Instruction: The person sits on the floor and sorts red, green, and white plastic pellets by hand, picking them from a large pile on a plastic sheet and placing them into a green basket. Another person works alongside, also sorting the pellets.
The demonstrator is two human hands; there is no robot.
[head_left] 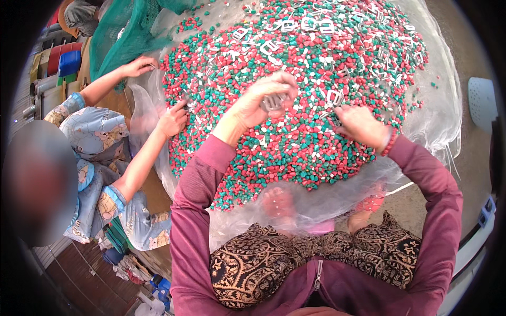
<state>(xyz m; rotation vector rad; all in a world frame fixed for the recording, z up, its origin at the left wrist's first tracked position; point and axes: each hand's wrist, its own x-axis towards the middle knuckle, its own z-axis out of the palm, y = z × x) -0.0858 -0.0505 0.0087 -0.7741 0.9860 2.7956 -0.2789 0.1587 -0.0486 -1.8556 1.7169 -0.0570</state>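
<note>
A wide pile of small red, green and white plastic pieces [295,152] lies in front of me, with pale plastic buckles scattered in it. Over its middle, my left hand [253,102] is curled around several greyish buckles [273,102], partly hidden by the fingers. To the right, my right hand [363,125] is low at the pile, thumb and fingers pinched together; what lies between them is too small to make out. One white buckle [334,97] rests just beyond those fingertips. More white buckles [309,24] lie at the far side.
Translucent plastic sheeting [435,105] spreads under the pile. At the left, a co-worker in a blue patterned outfit [97,131] has both hands at the pile's edge. Green netting [118,39] and a blue container [69,63] are behind. A pale perforated basket [482,102] stands far right.
</note>
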